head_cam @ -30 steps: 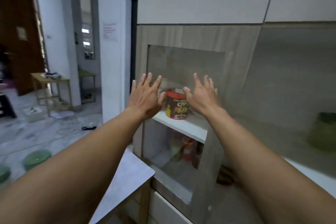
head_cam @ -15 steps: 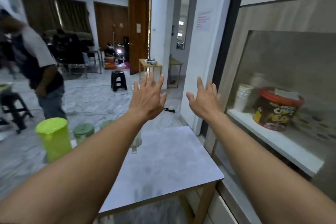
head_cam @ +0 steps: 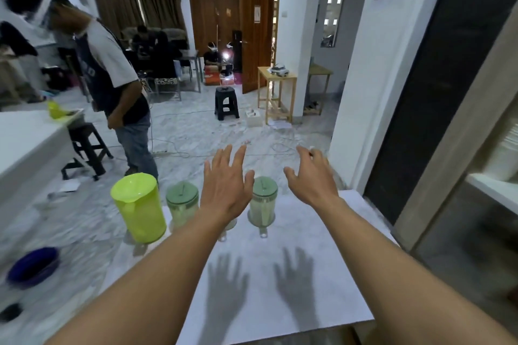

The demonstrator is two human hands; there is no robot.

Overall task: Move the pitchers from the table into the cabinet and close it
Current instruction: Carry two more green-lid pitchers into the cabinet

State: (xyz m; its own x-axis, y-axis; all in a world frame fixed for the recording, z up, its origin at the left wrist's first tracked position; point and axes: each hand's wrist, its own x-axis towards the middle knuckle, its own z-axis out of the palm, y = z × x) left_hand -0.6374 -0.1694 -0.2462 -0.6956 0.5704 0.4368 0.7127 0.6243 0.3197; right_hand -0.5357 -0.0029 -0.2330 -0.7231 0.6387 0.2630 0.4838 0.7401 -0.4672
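Observation:
A lime green pitcher (head_cam: 138, 207) stands at the far left corner of the white table (head_cam: 280, 283). Beside it stand clear pitchers with pale green lids: one (head_cam: 182, 206) just right of the lime one, another (head_cam: 263, 204) between my hands. My left hand (head_cam: 225, 185) hovers open above the table and hides part of a further pitcher behind it. My right hand (head_cam: 312, 176) is open too, a little right of the lidded pitcher. Neither hand touches anything. The cabinet (head_cam: 476, 190) with its glass front fills the right edge.
A person (head_cam: 109, 70) stands beyond the table at the left, next to a black stool (head_cam: 84, 148) and a white counter (head_cam: 25, 143). A blue bowl (head_cam: 33, 266) lies on the floor at the left. Cables, another stool (head_cam: 226, 102) and a wooden side table (head_cam: 276, 92) lie farther off.
My view has swung left from the cabinet front to the table. Both open hands came away from the glass door and now hover over the pitchers.

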